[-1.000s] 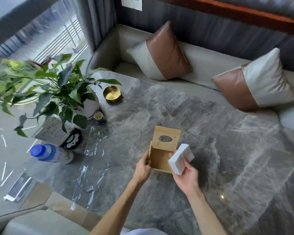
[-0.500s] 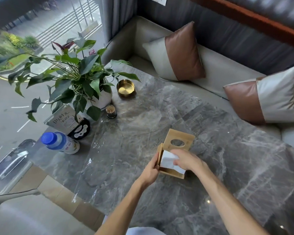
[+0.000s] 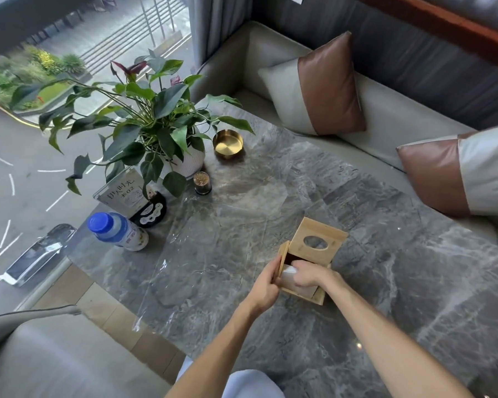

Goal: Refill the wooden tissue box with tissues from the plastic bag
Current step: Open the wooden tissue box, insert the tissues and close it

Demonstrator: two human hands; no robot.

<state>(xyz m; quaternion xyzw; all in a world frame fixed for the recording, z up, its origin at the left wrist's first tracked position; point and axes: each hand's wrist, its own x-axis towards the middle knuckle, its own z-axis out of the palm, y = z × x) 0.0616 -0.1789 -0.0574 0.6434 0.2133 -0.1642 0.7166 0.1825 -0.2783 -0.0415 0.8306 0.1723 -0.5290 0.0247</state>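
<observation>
- Big grey marble table [image 3: 270, 196] fills the view, cushioned bench [image 3: 385, 122] along its far edge, and everything on the tabletop sits where it did a moment ago. The wider look is only the head shifting.
- Potted plant [image 3: 156, 124] at the far left corner, with the blue-capped bottle [image 3: 115, 231], gold dish [image 3: 228, 144] and small jar [image 3: 202, 183] near it, all well apart from the work and untouched.
- A clear plastic sheet [image 3: 161, 271], which may be the emptied bag, lies flat on the table left of the hands.
- And here's the change: the wooden tissue box [image 3: 308, 262], lid with the oval hole swung up and back, now has the white tissue pack [image 3: 292, 278] inside its open cavity. A second ago that pack was held clear in the air beside the box; half a second ago it was just entering.
- Right hand [image 3: 309, 274] has followed it in, fingers curled down over the pack and pressing it; whether they pinch or merely push, I cannot tell.
- Left hand [image 3: 266, 285] still braces the box's left wall, fingers wrapped narrow around the panel, just as before.
- My read: the refill is nearly done. Seating the pack flat, feeding a sheet to the hole and closing the lid remain.
</observation>
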